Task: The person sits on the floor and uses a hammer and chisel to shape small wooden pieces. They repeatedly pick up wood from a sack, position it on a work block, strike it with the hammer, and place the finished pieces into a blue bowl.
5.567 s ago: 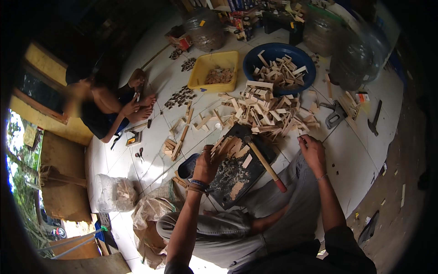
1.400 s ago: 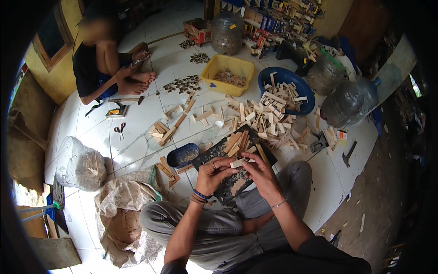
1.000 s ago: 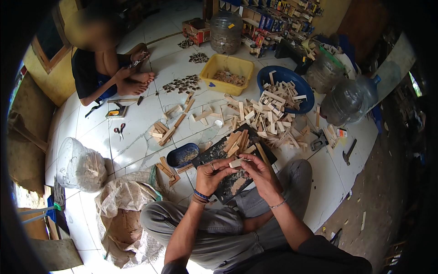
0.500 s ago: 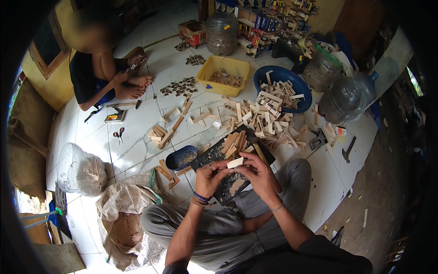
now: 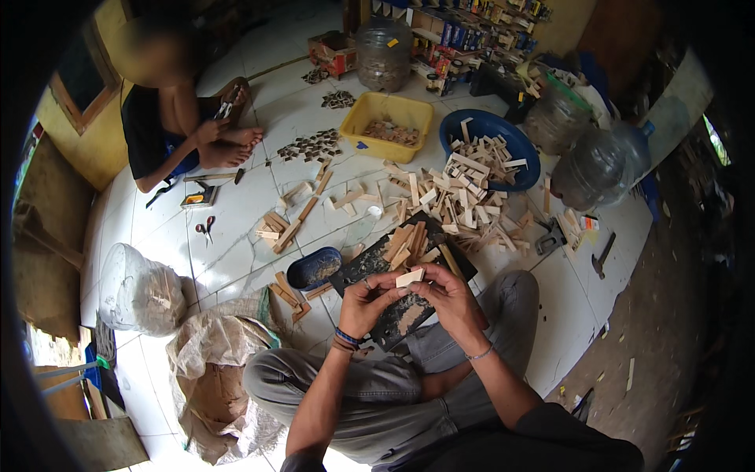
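Observation:
Between my two hands is a small pale wooden block, gripped at both ends over a dark board. My left hand pinches its left end, a ring on one finger and bands at the wrist. On the other end, the fingers of my right hand are closed, with a thin bracelet on that wrist. Beneath them the black board lies in front of my crossed legs, dusted with sawdust. Several wooden strips are heaped on its far part. A blue oval tray with some debris sits left of the board.
Beyond the board spreads a pile of wooden pieces, reaching into a blue basin. A yellow tub stands behind. A hammer lies right, scissors left, near an open sack. Another person sits far left.
My hands and the wooden block have barely shifted; the block is tilted slightly differently. The other person's hands have moved a little.

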### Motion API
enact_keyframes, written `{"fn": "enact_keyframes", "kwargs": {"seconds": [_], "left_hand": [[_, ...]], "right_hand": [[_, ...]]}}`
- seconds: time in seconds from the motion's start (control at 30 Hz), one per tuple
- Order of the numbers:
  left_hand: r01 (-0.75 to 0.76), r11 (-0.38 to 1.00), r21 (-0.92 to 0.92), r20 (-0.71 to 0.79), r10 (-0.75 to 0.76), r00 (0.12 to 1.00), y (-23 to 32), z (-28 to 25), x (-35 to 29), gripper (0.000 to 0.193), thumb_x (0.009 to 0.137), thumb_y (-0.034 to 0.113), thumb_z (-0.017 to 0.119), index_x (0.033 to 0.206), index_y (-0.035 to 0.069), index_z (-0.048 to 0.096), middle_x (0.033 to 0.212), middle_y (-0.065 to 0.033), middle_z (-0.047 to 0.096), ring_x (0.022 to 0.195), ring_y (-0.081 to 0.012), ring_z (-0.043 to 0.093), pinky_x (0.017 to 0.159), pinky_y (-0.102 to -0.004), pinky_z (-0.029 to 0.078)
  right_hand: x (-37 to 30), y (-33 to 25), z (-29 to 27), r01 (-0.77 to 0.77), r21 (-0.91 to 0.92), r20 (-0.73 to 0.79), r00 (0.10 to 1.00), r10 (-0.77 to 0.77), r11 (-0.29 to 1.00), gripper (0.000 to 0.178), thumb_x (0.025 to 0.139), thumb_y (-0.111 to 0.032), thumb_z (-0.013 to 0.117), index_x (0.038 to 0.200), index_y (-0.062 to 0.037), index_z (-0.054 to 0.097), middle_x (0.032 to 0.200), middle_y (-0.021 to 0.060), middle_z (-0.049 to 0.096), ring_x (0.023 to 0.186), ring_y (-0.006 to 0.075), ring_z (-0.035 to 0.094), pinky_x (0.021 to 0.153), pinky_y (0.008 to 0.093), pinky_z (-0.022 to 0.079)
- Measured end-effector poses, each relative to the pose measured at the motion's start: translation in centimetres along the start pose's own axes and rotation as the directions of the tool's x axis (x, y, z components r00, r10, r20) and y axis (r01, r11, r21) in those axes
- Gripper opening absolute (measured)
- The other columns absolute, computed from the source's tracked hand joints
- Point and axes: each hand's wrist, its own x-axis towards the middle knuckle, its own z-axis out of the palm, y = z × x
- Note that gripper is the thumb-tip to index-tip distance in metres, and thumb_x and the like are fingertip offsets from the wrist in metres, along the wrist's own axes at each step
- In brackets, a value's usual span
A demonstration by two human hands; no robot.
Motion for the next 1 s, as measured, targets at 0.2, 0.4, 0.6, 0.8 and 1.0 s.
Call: {"fn": "enact_keyframes", "kwargs": {"seconds": [0.2,0.4,0.6,0.8,1.0], "left_hand": [[-0.052,0.997,-0.062,0.026,0.053,0.998,0.4,0.5,-0.1,0.043,0.090,-0.008,0.075,0.131,-0.006,0.064,0.115,-0.0106,0.072,0.105,-0.0162,0.070,0.096,-0.0308,0.059],[-0.085,0.996,0.022,0.019,0.085,0.996,0.6,0.2,-0.3,0.037,0.090,-0.009,0.075,0.126,-0.004,0.069,0.109,-0.0087,0.071,0.102,-0.0148,0.070,0.092,-0.0292,0.058],[-0.081,0.997,0.013,0.043,0.080,0.996,0.7,-0.5,-0.4,0.025,0.094,-0.001,0.075,0.118,0.000,0.074,0.106,-0.0068,0.073,0.094,-0.0125,0.070,0.085,-0.0265,0.057],[-0.047,0.976,-0.213,0.047,0.058,0.997,-0.1,-0.5,-0.5,0.013,0.096,0.002,0.074,0.109,0.000,0.074,0.105,-0.0068,0.075,0.092,-0.0112,0.070,0.084,-0.0255,0.056],[-0.047,0.968,-0.246,0.058,0.063,0.996,-0.2,-0.7,-0.6,0.010,0.096,0.002,0.073,0.106,0.000,0.072,0.103,-0.0065,0.074,0.092,-0.0120,0.069,0.084,-0.0268,0.056]], "right_hand": [[-0.1,-0.6,-0.6,-0.148,0.034,-0.024,0.989,0.149,0.988,0.036,0.098,-0.016,0.075,0.131,-0.0072,0.064,0.115,-0.0005,0.070,0.102,0.0067,0.064,0.082,0.0227,0.049],[-0.6,-0.1,-1.1,-0.398,0.404,0.065,0.911,0.408,0.824,0.032,0.101,-0.026,0.072,0.131,-0.0162,0.066,0.112,-0.0050,0.070,0.105,0.0077,0.061,0.084,0.0305,0.047],[-0.4,0.7,-1.7,-0.459,0.472,0.229,0.888,0.398,0.753,0.018,0.101,-0.027,0.072,0.117,-0.0194,0.068,0.109,-0.0056,0.070,0.106,0.0088,0.060,0.088,0.0335,0.046],[-0.8,0.7,-1.6,-0.478,0.443,0.240,0.878,0.414,0.758,0.027,0.102,-0.028,0.069,0.126,-0.0151,0.069,0.115,-0.0050,0.070,0.109,0.0089,0.059,0.088,0.0362,0.048],[-0.8,-0.1,-1.2,-0.459,0.372,0.204,0.889,0.411,0.807,0.028,0.104,-0.024,0.066,0.129,-0.0120,0.067,0.115,-0.0028,0.069,0.108,0.0108,0.062,0.089,0.0351,0.049]]}}
